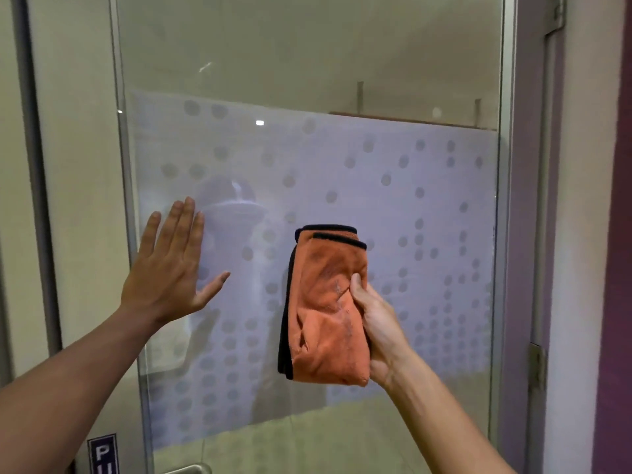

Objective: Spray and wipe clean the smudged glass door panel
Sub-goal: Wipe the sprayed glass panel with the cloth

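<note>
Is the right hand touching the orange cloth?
Touching. The head view shows the right hand gripping the folded orange cloth, thumb pressed onto its front.

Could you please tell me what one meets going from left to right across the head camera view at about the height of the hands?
Metal door frame post → left hand flat against the glass door panel → folded orange cloth → right hand gripping it → grey door jamb → purple wall.

Bare forearms, sleeveless, ringless hands (171, 265)
</note>
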A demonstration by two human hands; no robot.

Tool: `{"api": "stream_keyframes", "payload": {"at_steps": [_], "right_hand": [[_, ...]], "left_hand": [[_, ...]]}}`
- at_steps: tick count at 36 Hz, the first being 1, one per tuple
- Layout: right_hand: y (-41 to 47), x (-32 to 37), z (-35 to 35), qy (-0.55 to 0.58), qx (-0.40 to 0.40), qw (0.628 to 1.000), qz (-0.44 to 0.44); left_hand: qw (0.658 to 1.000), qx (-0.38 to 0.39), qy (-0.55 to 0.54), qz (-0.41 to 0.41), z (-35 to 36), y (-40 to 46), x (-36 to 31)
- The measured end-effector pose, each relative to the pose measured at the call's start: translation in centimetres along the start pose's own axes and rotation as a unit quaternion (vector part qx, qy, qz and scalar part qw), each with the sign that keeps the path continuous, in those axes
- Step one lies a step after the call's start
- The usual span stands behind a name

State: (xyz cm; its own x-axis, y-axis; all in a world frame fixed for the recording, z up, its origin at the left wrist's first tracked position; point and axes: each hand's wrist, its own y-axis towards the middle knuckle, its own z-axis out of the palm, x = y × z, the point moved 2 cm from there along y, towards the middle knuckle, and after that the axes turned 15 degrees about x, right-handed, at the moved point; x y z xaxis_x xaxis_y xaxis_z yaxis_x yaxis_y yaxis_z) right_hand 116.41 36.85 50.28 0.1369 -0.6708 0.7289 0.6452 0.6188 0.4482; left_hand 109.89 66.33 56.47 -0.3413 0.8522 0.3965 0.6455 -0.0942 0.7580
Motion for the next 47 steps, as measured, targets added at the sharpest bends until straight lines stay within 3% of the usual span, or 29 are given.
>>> {"api": "stream_keyframes", "payload": {"at_steps": [7,16,24,29,36,40,45,47], "right_hand": [[-6.5,-3.6,-3.7,-0.003,-0.066,0.995,0.076],[-11.3,-5.3,-4.1,-0.003,-0.106,0.989,0.103],[-12.5,-5.2,-3.8,0.008,-0.08,0.989,0.124],[-13.4,-5.3,-3.8,0.011,-0.055,0.987,0.148],[-15.0,-6.3,-3.5,0.028,-0.012,0.981,0.19],[-15.5,-7.6,-2.8,0.047,0.011,0.976,0.212],[-16.5,-9.3,-1.1,0.066,0.044,0.969,0.234],[-17.0,-10.2,-0.1,0.067,0.051,0.967,0.24]], "left_hand": [[1.0,-0.005,-0.013,0.006,0.0,0.1,-0.2],[0.998,0.045,-0.041,-0.029,-0.1,-1.0,-1.4],[0.99,0.121,-0.019,-0.064,-1.5,-2.6,-2.2],[0.981,0.159,-0.062,-0.097,-3.2,-5.5,-4.6],[0.967,0.231,-0.082,-0.071,-5.2,-13.9,-10.5],[0.958,0.242,-0.092,-0.122,-6.3,-18.8,-12.7],[0.902,0.262,-0.208,-0.272,-9.1,-24.5,-15.2],[0.842,0.274,-0.313,-0.343,-9.7,-26.6,-15.6]]}}
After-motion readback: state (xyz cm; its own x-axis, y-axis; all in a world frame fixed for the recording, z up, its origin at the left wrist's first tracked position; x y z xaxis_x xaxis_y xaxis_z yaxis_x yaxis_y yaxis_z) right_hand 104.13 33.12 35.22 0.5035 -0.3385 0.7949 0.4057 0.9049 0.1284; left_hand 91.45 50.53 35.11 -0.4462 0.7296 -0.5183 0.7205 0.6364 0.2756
